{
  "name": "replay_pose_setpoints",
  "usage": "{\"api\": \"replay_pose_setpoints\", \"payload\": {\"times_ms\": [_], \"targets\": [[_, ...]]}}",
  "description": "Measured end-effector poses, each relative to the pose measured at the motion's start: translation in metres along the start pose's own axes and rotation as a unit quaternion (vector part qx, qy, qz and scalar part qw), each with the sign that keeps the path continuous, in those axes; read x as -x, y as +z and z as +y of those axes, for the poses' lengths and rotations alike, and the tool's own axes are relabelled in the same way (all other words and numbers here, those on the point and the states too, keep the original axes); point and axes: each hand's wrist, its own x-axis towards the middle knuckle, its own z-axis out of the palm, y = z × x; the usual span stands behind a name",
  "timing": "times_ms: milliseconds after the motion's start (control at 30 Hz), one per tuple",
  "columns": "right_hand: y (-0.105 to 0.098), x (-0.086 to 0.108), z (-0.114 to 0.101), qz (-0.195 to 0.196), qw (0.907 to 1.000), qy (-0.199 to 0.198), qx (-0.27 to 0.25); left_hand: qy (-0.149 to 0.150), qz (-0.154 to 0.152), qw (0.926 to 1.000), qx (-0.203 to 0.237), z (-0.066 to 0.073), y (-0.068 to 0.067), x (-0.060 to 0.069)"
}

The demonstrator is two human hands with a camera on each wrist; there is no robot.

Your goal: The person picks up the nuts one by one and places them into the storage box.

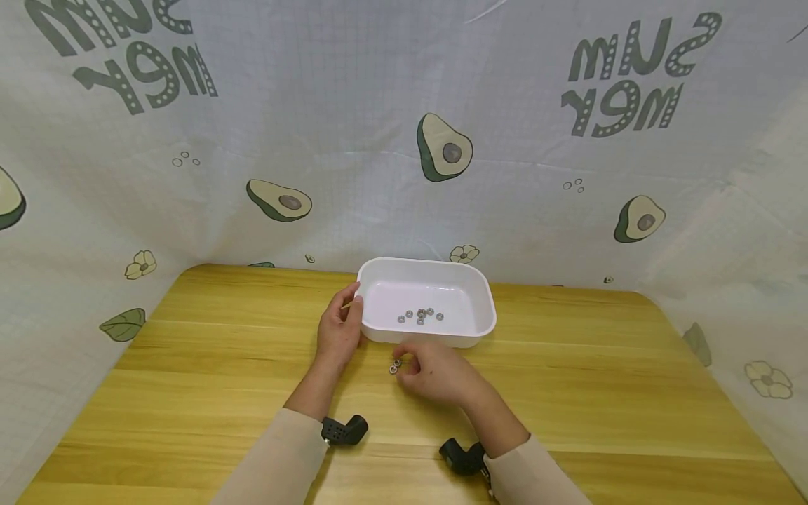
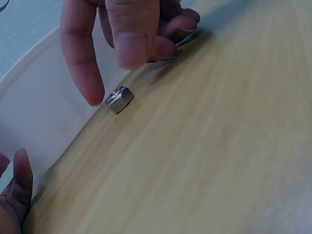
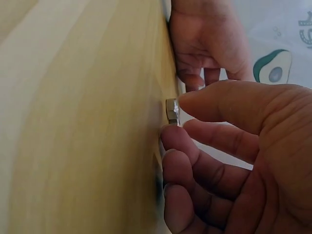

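Note:
A white plastic tray (image 1: 429, 339) stands on the wooden table, with several metal hex nuts (image 1: 421, 313) lying on its floor. My left hand (image 1: 339, 331) rests against the tray's left end, thumb and fingertips touching the rim and outer wall. Just in front of the tray, my right hand (image 1: 435, 372) reaches down, thumb and fingers bent around a small gap. Two nuts (image 1: 395, 366) lie at its fingertips in the head view. In the left wrist view a nut (image 2: 119, 100) sits on the wood beside a right fingertip, not gripped.
The wooden table (image 1: 600, 379) extends to both sides of the tray. Behind it hangs a pale curtain (image 1: 353, 140) printed with avocados, which also closes in the left and right sides. Black wrist cameras (image 1: 346, 430) sit on both forearms above the tabletop.

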Motion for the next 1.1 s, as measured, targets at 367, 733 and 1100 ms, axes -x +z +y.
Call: {"api": "replay_pose_setpoints", "payload": {"times_ms": [367, 733, 1100], "targets": [[0.0024, -0.0014, -0.0002, 0.019, 0.9986, 0.017, 0.047, 0.005, -0.007, 0.9999, -0.007, -0.0012, -0.001, -0.0007], [0.0046, -0.0013, -0.0002, 0.027, 0.997, 0.029, 0.067, 0.002, -0.009, 0.9999, -0.008, -0.0019, -0.0008, -0.0008], [0.0024, 0.0001, -0.0027, 0.025, 0.9973, 0.031, 0.061, 0.005, -0.014, 0.9999, -0.006, -0.0034, -0.0027, -0.0012]]}}
